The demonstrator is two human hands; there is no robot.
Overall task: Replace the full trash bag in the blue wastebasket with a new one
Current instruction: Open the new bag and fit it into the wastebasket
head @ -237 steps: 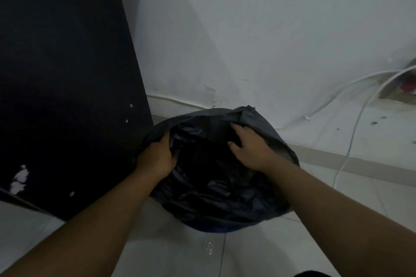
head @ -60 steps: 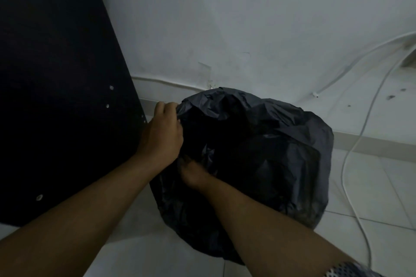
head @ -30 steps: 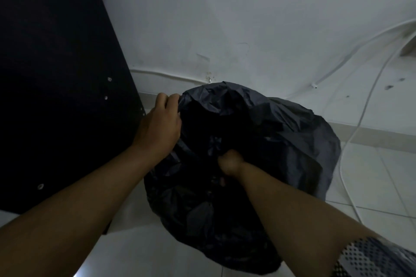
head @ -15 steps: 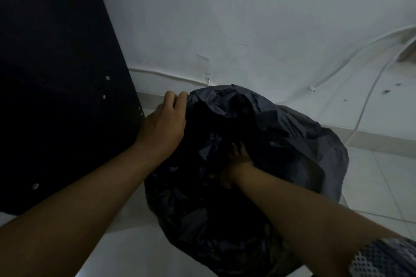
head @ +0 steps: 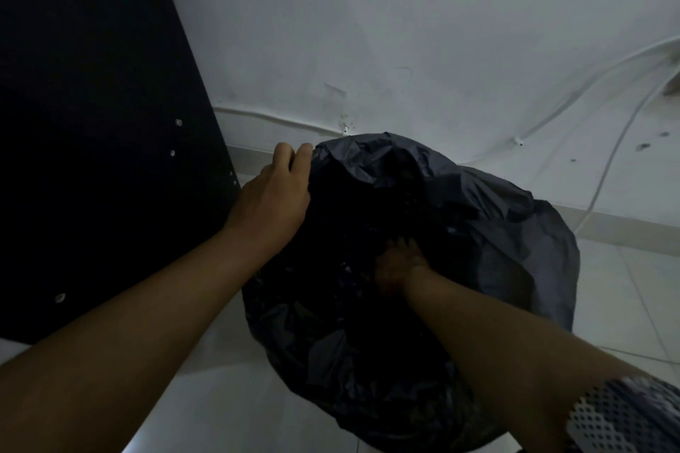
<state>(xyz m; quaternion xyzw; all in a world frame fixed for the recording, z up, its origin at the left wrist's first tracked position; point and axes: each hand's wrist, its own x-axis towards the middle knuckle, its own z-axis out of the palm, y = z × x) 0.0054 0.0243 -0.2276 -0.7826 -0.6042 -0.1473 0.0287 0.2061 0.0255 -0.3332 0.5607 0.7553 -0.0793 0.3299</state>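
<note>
Black plastic trash bag (head: 478, 232): crumpled and bulging, sits low over the tiled floor (head: 633, 287) at centre of view. Its left side is just beside a dark panel (head: 92, 121); its far edge is near the foot of the white wall (head: 404, 29). What it rests in or on is hidden by the plastic.

Left grip (head: 274, 195): at the bag's upper-left edge, back of the hand facing up. 2 fingers (head: 283, 154) show, bent over the top edge of the plastic, clenched on the bag; thumb hidden.

Right grip (head: 399, 265): sunk into the dark folds at the bag's middle, touching the plastic. The fingertips are lost in shadow; cannot tell whether it is clenched or released.

Right forearm: crosses from the lower right over the bag, with a patterned sleeve (head: 625, 419) at the frame's corner. Left forearm enters from the lower left, passing in front of the panel's base.

Surroundings: panel carries several small pale screw heads. 1 white cable (head: 276, 118) runs along the wall just above the skirting, behind the bag. A cable clip (head: 518, 139) pins another white cable to the wall at right. Lighting is dim.
</note>
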